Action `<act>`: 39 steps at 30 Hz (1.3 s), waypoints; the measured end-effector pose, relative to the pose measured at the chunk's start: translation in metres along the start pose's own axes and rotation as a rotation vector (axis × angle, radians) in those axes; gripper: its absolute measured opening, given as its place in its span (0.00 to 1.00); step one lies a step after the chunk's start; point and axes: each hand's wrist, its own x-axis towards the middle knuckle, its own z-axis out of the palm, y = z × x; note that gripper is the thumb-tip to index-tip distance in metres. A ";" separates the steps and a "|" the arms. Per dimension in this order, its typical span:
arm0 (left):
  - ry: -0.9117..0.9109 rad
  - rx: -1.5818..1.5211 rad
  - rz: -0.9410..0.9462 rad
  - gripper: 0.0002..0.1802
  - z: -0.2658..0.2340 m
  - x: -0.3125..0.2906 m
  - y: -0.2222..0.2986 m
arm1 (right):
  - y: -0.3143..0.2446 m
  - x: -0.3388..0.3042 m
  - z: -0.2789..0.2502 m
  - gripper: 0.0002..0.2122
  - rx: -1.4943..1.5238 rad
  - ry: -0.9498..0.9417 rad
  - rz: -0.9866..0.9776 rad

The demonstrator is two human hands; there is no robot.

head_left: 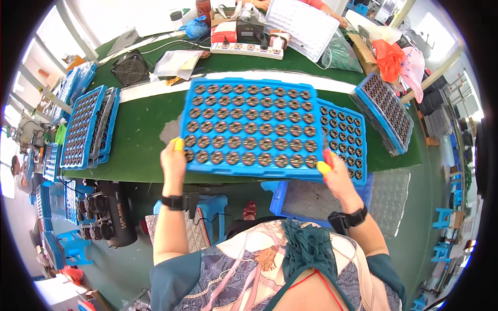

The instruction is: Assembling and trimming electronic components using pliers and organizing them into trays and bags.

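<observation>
A blue plastic tray [249, 170] with rows of small round dark metallic parts is held up in front of me, tilted toward me. My left hand [174, 160] grips its lower left corner, a yellow finger cover on the thumb. At the lower right corner my right hand [337, 176] closes on the edge, also with a yellow thumb cover. A small red-handled tool [327, 155] sticks up from the right hand; its kind is hard to make out. A second blue tray [361, 150] of similar parts lies on the green table, partly hidden behind the held one.
Stacked blue trays stand at the left [83, 129] and lean at the right [389, 114] of the green table [142, 119]. Farther back are a black fan [129, 68], a white power strip [244, 50] and a person's arm [332, 13]. A blue bin [279, 199] is below the table edge.
</observation>
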 end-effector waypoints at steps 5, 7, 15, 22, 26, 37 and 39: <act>0.085 0.072 -0.101 0.12 -0.107 0.000 -0.037 | -0.043 0.017 0.092 0.11 0.053 -0.209 -0.197; 0.129 0.153 -0.129 0.14 -0.138 -0.002 -0.052 | -0.064 0.019 0.118 0.12 0.071 -0.272 -0.190; 0.205 0.203 -0.143 0.16 -0.171 0.009 -0.106 | -0.056 0.041 0.191 0.12 0.006 -0.285 -0.124; 0.207 0.569 0.098 0.15 -0.146 0.036 -0.127 | -0.027 0.058 0.200 0.12 -0.090 -0.236 -0.169; 0.238 0.690 0.110 0.15 -0.136 0.043 -0.139 | -0.015 0.059 0.199 0.12 -0.135 -0.322 -0.072; 0.240 0.831 -0.019 0.19 -0.127 0.050 -0.137 | -0.053 0.047 0.133 0.14 -0.080 -1.025 0.222; 0.421 0.870 -0.004 0.21 -0.117 0.050 -0.123 | -0.050 0.040 0.108 0.15 -0.085 -0.981 0.192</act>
